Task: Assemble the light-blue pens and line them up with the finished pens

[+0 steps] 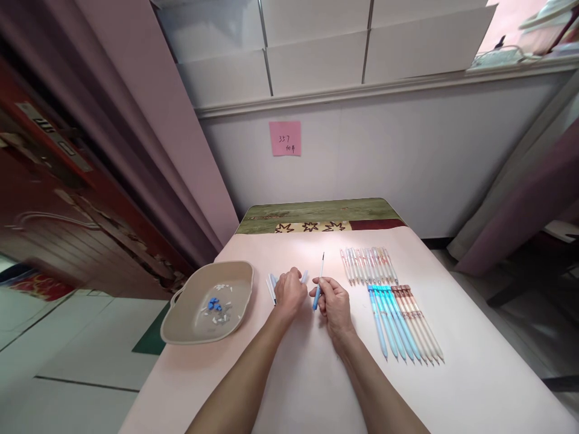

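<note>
My right hand (335,301) is closed around a blue pen grip (316,299). Out of its upper end rises a thin white refill (322,265) with a dark tip. Beside it, my left hand (290,289) is curled low over the table, its fingertips partly hidden. A pale blue pen part (304,276) sticks out from its fingers. Just left of that hand lie another refill (270,289) and a light blue pen piece (273,281), both partly covered by the hand.
A beige basin (190,331) on the left holds small blue and white pieces. Clear-barrelled pens (368,265) form a row at right. Below them lie blue pens (393,322) and brown-topped pens (416,322). A pink cloth (307,386) covers the table; a wall stands behind.
</note>
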